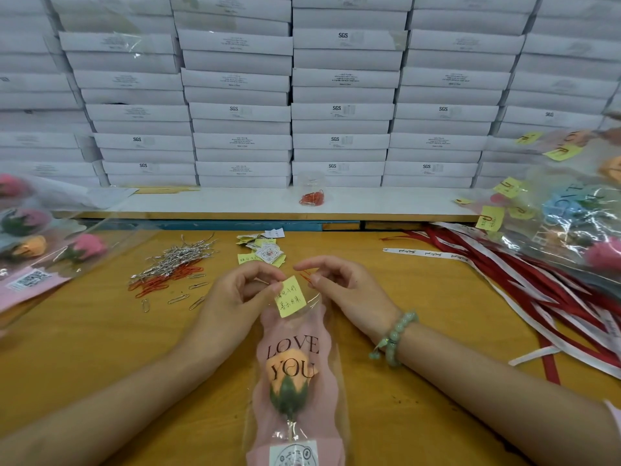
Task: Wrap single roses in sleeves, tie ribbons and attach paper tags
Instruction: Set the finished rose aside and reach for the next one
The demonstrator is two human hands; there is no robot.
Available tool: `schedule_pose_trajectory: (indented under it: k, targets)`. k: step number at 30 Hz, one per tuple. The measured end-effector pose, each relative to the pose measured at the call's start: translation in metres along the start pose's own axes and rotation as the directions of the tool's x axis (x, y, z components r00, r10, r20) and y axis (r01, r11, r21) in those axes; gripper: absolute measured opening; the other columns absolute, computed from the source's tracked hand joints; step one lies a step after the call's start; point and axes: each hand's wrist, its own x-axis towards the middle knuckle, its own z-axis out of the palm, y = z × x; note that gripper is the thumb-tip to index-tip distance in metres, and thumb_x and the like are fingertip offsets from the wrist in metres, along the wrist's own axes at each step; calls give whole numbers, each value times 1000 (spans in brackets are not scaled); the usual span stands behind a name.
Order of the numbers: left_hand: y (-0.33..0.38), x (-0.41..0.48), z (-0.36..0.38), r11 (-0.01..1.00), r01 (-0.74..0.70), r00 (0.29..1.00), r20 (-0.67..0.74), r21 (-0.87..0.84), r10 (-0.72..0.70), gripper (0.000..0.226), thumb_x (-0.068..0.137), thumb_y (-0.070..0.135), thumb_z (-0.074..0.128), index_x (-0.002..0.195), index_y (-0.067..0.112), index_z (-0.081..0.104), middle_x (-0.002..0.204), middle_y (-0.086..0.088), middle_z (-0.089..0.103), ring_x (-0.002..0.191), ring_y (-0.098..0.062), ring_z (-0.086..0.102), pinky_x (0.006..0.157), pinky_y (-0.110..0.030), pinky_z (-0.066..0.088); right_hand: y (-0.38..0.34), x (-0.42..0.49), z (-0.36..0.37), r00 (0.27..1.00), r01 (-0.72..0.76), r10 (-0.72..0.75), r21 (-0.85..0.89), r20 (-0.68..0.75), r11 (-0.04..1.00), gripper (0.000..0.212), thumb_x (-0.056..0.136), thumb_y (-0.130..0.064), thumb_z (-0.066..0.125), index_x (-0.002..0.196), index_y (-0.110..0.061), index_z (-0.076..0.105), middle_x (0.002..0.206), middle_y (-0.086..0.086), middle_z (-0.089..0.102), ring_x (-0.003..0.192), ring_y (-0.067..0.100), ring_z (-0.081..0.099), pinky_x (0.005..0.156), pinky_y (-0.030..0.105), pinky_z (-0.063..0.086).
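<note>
My left hand (235, 290) pinches the yellow tag (291, 296) to the sleeve (295, 334) top, rose (291, 368) lying on the bench (100, 348). My right hand (339, 287) pinches a red paper clip (305, 276) beside it. The film seems slippery and the tag flimsy, so I'd grip both at that edge.

An orange rose (291, 364) with green sepals shows through a pink sleeve (327, 398) printed with dark "LOVE YOU" lettering. Paper tag (291, 296): yellow, dark handwriting. Paper clip (305, 276): red. Ribbons (571, 307): red and white. Table (437, 314): ochre.
</note>
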Motion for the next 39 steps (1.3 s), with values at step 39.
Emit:
schedule_pose_trajectory:
  k: [39]
  targets:
    - [-3,-1,-1,972,-157,987,36,177,154,16,92,4,60,94,19,64,85,-1,68,79,-14,67,76,-47,55,-20,-14,9,941,338,-325,-246,95,908,5,98,-13,50,96,-15,54,89,-4,70,82,1,63,74,10,43]
